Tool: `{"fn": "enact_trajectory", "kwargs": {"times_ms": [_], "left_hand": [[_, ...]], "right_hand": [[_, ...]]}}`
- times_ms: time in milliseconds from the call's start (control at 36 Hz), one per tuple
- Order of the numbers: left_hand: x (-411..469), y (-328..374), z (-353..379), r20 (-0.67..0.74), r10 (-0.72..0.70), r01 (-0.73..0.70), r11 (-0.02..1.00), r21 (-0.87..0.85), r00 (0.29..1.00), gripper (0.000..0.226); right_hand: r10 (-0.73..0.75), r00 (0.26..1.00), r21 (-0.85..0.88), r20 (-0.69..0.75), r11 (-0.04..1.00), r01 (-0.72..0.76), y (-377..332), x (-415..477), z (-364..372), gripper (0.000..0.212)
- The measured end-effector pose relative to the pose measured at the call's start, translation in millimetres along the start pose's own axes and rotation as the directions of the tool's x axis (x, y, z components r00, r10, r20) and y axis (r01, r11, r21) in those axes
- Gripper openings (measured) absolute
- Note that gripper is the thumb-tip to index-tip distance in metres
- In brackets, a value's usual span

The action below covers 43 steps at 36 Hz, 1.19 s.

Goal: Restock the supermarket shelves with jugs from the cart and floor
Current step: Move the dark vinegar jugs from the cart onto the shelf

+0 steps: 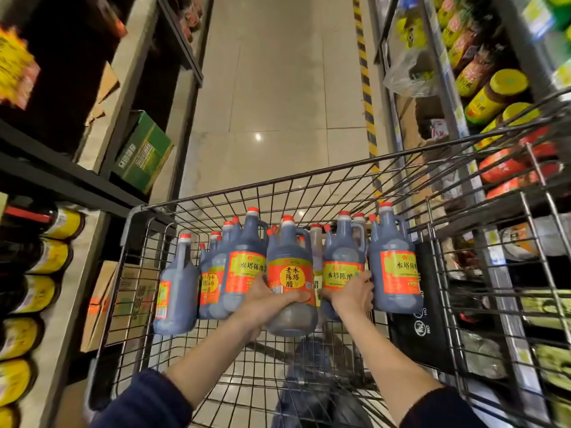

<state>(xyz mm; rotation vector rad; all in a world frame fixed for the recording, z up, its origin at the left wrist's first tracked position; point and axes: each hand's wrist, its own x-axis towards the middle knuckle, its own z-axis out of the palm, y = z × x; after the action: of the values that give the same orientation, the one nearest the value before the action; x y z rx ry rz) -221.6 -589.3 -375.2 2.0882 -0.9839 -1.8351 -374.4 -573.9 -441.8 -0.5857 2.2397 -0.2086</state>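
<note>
I'm leaning over the wire shopping cart (160, 211), both arms stretched into the basket, sleeves pushed up to the elbows. My left hand (272, 299) is wrapped around the lower body of a dark vinegar jug (290, 273), the one with the round orange-and-yellow label, thumb across the front just below the label; that jug sits nearer me and lower in view than its neighbours, though I can't tell whether it's off the cart floor. My right hand (355, 293) is closed against the side of the next jug (343, 267), fingers curled round its right edge under the yellow label. More red-capped jugs crowd the far end of the cart: one at far left (177, 288) leaning a little, a cluster (228, 267) beside my left hand, and one at far right (395, 264) against the wire wall. The left shelf (61, 177) holds dark bottles with yellow labels (46, 257) lying end-on toward me, with a green carton (143, 152) on the floor-level ledge farther on. Yellow-lidded jars (497, 94) line the right-hand shelving. Pale tiled aisle floor (278, 88) runs ahead.
</note>
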Motion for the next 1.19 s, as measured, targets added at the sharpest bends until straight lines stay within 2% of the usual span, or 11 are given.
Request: {"fn": "enact_trajectory", "kwargs": {"times_ms": [111,306,472,611,722,806,889,944,1000,1111,1194], "left_hand": [[-3,0,0,0.005,0.006,-0.006,1.0,-0.016,1.0,0.077],[-12,4,-3,0.008,0.015,-0.015,1.0,-0.024,1.0,0.06],[-14,3,-7,-0.003,0.008,-0.008,1.0,-0.016,1.0,0.075],[-23,9,-6,-0.006,0.028,-0.028,0.999,-0.03,1.0,0.062],[-35,14,-6,0.009,0.069,-0.068,0.995,-0.068,0.998,0.078],[-45,18,-6,0.027,0.115,-0.112,0.99,-0.088,0.993,0.059],[-55,23,-7,0.03,0.15,-0.146,0.984,-0.103,0.988,0.077],[-62,25,-9,0.025,0.175,-0.171,0.979,-0.112,0.984,0.089],[-73,28,-10,0.018,0.208,-0.205,0.973,-0.105,0.978,0.086],[-96,36,-8,-0.012,0.295,-0.295,0.952,-0.084,0.955,0.056],[-113,43,-7,-0.018,0.343,-0.343,0.935,-0.089,0.939,0.072]], "right_hand": [[-0.006,1.0,0.065,-0.031,0.998,0.008,2,-1,-1,0.098],[-0.003,1.0,0.09,-0.01,0.996,0.004,5,-6,-8,0.09],[0.018,0.995,0.174,0.098,0.984,-0.035,9,-11,-20,0.085],[0.043,0.974,0.322,0.221,0.94,-0.114,8,-14,-29,0.08],[0.002,0.944,0.475,0.331,0.864,-0.169,7,-21,-35,0.07],[-0.059,0.932,0.53,0.358,0.835,-0.15,6,-31,-44,0.064],[-0.143,0.933,0.56,0.331,0.826,-0.072,3,-42,-58,0.058],[-0.193,0.931,0.573,0.311,0.819,-0.022,2,-49,-67,0.067],[-0.238,0.927,0.588,0.29,0.808,0.024,1,-58,-80,0.071],[-0.296,0.931,0.646,0.214,0.758,0.092,0,-81,-113,0.052],[-0.313,0.936,0.691,0.164,0.713,0.117,1,-97,-134,0.05]]}}
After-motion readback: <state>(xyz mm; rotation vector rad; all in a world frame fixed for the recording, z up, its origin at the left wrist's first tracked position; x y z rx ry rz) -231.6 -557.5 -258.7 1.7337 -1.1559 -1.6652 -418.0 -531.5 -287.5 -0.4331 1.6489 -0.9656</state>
